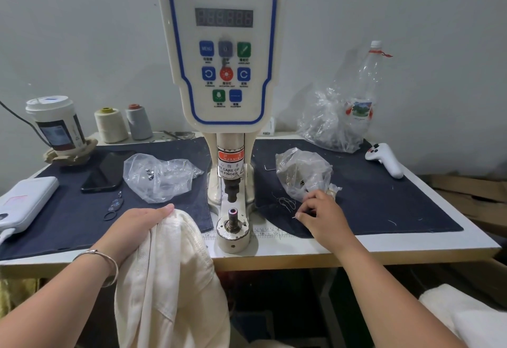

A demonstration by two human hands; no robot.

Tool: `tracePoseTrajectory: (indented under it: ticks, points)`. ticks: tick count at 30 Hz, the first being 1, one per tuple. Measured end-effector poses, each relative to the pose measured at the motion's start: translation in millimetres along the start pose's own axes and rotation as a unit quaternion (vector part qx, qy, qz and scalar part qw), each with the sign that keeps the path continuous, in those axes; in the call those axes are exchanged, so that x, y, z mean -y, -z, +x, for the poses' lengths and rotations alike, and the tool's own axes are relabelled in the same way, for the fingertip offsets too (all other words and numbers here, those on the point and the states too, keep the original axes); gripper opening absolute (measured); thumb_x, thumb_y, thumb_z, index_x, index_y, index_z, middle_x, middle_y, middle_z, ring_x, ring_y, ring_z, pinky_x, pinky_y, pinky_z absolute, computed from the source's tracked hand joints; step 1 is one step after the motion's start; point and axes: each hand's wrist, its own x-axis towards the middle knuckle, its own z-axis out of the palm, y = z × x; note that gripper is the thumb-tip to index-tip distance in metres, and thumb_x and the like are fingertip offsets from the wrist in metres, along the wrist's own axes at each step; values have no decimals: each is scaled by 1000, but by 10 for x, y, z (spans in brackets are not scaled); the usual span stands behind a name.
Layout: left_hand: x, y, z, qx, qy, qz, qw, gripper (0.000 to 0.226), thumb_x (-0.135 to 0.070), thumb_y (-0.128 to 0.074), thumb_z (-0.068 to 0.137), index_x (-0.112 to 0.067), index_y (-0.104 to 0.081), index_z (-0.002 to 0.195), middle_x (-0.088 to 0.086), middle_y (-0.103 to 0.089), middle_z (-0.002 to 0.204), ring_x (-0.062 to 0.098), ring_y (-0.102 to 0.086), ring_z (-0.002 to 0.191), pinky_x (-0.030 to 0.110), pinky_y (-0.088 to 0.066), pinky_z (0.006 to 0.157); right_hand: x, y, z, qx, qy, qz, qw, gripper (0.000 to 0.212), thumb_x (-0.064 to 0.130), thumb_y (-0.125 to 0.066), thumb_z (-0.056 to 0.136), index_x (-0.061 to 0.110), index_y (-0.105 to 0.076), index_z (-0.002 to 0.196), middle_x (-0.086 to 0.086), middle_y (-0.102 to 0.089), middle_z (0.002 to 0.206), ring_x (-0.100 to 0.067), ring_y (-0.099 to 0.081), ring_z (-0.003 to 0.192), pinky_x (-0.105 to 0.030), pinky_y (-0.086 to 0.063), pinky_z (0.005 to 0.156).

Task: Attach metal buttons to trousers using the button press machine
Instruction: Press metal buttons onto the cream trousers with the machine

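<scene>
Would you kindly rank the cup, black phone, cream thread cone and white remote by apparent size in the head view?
Largest to smallest:
1. Cup
2. Black phone
3. Cream thread cone and white remote look alike; unranked.

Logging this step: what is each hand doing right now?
Left hand: grips the cream trousers at the table edge.
Right hand: fingers curled, pinching something tiny beside the plastic bag; what it is cannot be told.

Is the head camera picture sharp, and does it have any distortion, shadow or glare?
Head view: mostly sharp, so the warning label on the button machine is readable; its digit display looks dark and soft. Wide-angle distortion bends the table edge. The plastic bottle casts a soft shadow on the wall; the clear bags show mild glare.
</scene>
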Motion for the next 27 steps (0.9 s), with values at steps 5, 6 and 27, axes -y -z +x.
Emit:
tracePoseTrajectory:
  ticks: [5, 6, 27]
  points:
    - [16, 1, 21, 1, -1, 4, 1000, 39, -61, -71, 78, -25, -80, 90, -6, -78, 93, 19, -71, 96, 45, -47, 103, 13, -5, 0, -7, -5, -22, 1000, 20, 11, -67, 85, 20, -58, 69, 11, -51, 94, -7, -47, 97, -22, -40, 79]
    - [17, 2, 27, 1, -1, 2, 1000, 39, -61, -71, 77, -25, -80, 91, -6, -78, 94, 19, -70, 97, 45, -47, 104, 18, 0, -6, -11, -7, -18, 1000, 22, 8, -67, 84, 21, -56, 69, 11, -51, 92, -8, -49, 93, -22, -41, 76]
    - [-8, -2, -20, -1, -13, -5, 1000, 34, -58, -70, 80, -26, -80, 82, -10, -77, 83, 15, -71, 90, 35, -50, 89, 25, 19, -37, -27, 5, -14, 1000, 13, 14, -73, 84, 17, -68, 72, 9, -56, 96, -9, -54, 91, -16, -42, 76]
